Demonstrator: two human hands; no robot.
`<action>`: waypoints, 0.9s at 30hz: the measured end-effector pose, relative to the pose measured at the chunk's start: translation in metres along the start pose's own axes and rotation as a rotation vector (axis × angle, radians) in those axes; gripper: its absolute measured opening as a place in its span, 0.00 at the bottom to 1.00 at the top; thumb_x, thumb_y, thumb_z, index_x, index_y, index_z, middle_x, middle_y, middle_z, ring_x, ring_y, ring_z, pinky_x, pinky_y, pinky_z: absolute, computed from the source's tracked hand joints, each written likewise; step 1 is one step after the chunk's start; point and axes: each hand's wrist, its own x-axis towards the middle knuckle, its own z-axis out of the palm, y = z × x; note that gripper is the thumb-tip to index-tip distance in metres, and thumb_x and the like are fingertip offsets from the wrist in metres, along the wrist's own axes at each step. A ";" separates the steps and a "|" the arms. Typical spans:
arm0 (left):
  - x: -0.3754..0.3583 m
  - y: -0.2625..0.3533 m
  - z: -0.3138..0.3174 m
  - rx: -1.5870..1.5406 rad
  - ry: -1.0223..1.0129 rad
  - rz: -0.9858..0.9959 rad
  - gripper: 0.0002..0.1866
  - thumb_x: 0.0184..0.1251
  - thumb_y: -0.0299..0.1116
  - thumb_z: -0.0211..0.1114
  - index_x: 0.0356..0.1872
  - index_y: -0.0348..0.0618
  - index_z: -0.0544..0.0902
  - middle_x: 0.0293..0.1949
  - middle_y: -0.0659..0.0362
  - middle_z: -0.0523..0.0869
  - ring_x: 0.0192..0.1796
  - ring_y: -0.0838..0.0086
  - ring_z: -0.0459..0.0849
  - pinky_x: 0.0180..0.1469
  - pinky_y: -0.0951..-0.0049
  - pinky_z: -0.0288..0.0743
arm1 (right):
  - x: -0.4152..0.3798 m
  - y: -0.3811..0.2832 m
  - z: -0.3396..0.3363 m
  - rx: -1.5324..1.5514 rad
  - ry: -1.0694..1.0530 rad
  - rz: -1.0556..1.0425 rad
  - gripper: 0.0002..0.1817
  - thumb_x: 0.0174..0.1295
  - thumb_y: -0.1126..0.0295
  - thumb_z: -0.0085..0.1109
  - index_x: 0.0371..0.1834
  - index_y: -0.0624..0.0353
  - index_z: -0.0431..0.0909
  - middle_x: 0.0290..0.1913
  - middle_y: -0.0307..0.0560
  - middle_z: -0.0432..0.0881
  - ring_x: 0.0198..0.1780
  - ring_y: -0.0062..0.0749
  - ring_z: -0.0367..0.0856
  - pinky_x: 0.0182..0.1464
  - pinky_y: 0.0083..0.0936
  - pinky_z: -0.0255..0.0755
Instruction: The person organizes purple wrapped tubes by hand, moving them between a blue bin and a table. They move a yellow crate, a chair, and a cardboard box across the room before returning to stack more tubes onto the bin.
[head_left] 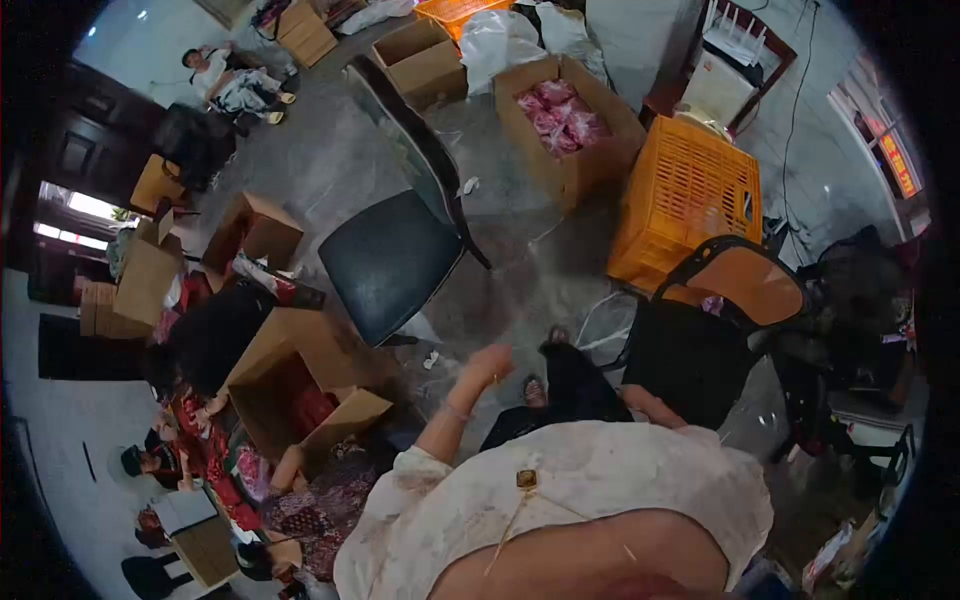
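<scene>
My left hand (488, 364) is raised in front of my left knee, its fingers curled together. Whatever it may hold is too small to make out. Low by my right thigh, my right hand (636, 396) is beside the black seat (690, 360) of a chair; its fingers do not show clearly. Ahead of my left hand stands a chair with a dark padded seat (392, 262). An open cardboard box (262, 385) with red items inside is left of my left hand.
People sit at the lower left among red packages (205, 450). An orange crate (690, 190) stands at the right, near a box (580, 185) of pink bags. Another person (235, 85) reclines at the upper left. Cables hang down the right wall.
</scene>
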 end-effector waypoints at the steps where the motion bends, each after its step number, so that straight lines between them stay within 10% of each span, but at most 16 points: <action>1: 0.019 0.006 -0.012 0.043 -0.055 0.061 0.29 0.62 0.49 0.52 0.56 0.37 0.64 0.41 0.48 0.79 0.37 0.55 0.80 0.37 0.57 0.74 | -0.008 -0.023 -0.024 0.140 -0.046 0.172 0.14 0.58 0.64 0.44 0.37 0.60 0.76 0.33 0.57 0.78 0.34 0.48 0.77 0.36 0.37 0.68; 9: 0.182 0.036 -0.129 -0.331 0.135 -0.277 0.43 0.50 0.63 0.55 0.54 0.31 0.64 0.42 0.40 0.77 0.46 0.50 0.76 0.46 0.60 0.71 | 0.076 -0.064 -0.279 0.463 0.590 -0.087 0.15 0.63 0.63 0.44 0.45 0.60 0.74 0.41 0.51 0.78 0.43 0.41 0.76 0.47 0.32 0.69; 10: 0.222 0.025 -0.131 -0.317 0.213 -0.215 0.53 0.49 0.69 0.49 0.60 0.26 0.53 0.33 0.39 0.80 0.35 0.53 0.80 0.36 0.62 0.75 | 0.103 -0.063 -0.313 0.484 0.598 -0.018 0.16 0.63 0.63 0.44 0.47 0.61 0.73 0.42 0.50 0.79 0.44 0.41 0.76 0.47 0.32 0.69; 16: 0.442 -0.007 -0.151 -0.574 0.559 -0.249 0.51 0.50 0.69 0.50 0.61 0.29 0.56 0.36 0.38 0.79 0.41 0.52 0.80 0.40 0.62 0.73 | 0.283 -0.011 -0.473 0.408 0.674 0.106 0.17 0.63 0.64 0.42 0.50 0.59 0.72 0.45 0.52 0.77 0.48 0.42 0.75 0.50 0.32 0.67; 21: 0.591 -0.061 -0.171 -0.726 0.020 -0.652 0.49 0.42 0.73 0.51 0.48 0.31 0.71 0.40 0.44 0.79 0.40 0.58 0.80 0.38 0.60 0.74 | 0.394 0.069 -0.565 0.580 0.663 0.321 0.21 0.63 0.65 0.43 0.57 0.63 0.63 0.56 0.57 0.67 0.54 0.46 0.68 0.55 0.35 0.65; 27: 0.674 -0.088 -0.215 -0.794 0.198 -0.910 0.46 0.40 0.69 0.58 0.39 0.24 0.76 0.39 0.39 0.79 0.44 0.51 0.78 0.44 0.61 0.72 | 0.478 0.192 -0.612 0.183 0.778 0.695 0.42 0.54 0.48 0.53 0.65 0.61 0.49 0.65 0.55 0.54 0.64 0.48 0.55 0.62 0.34 0.55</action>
